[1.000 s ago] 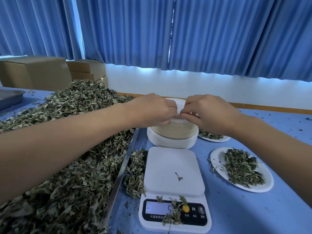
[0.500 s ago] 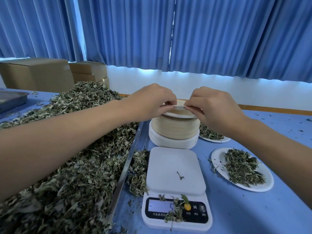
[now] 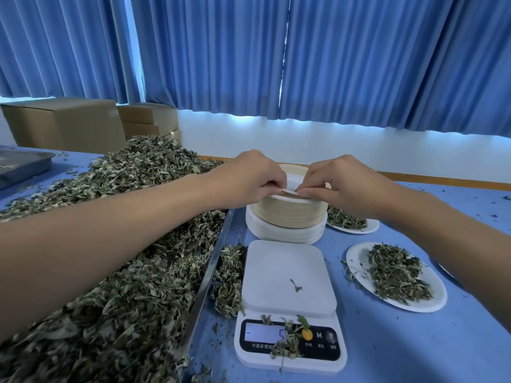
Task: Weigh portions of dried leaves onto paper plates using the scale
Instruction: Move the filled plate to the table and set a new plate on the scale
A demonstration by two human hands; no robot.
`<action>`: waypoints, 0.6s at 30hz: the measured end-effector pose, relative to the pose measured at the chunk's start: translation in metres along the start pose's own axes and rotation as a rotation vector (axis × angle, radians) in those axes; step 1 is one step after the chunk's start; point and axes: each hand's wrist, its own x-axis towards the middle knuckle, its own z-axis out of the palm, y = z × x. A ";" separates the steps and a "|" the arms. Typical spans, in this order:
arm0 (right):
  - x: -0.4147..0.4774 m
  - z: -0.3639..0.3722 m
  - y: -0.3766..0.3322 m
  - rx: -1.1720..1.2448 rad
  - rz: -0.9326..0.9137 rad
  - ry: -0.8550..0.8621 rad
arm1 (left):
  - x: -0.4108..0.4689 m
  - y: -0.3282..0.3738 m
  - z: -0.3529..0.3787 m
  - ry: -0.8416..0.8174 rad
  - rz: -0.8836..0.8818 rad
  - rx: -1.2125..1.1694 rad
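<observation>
Plate stack (image 3: 287, 214): fingers of left hand (image 3: 249, 179) and right hand (image 3: 348, 181) pinch top plate (image 3: 293, 192) at its near rim, likely separating it. Next: lift one only onto scale (image 3: 287, 275).

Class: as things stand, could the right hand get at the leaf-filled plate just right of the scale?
Probably yes: the right hand pinches the top plate of the stack, but nothing stands between it and the filled plate.

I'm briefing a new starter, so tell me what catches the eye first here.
A huge heap of dried leaves fills the left side. In the middle, the left hand and right hand pinch the top plate of a stack of paper plates, just behind the white scale. A plate of leaves lies right of the scale.
</observation>
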 end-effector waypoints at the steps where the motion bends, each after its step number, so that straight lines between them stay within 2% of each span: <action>1: 0.000 0.000 0.000 -0.007 -0.008 -0.002 | 0.000 0.000 0.000 0.003 0.000 -0.004; 11: 0.002 -0.002 -0.001 -0.024 -0.024 -0.025 | 0.003 -0.004 -0.001 0.005 0.019 -0.009; 18: 0.003 -0.007 -0.010 -0.230 -0.057 -0.077 | 0.003 -0.003 -0.002 0.009 0.010 -0.005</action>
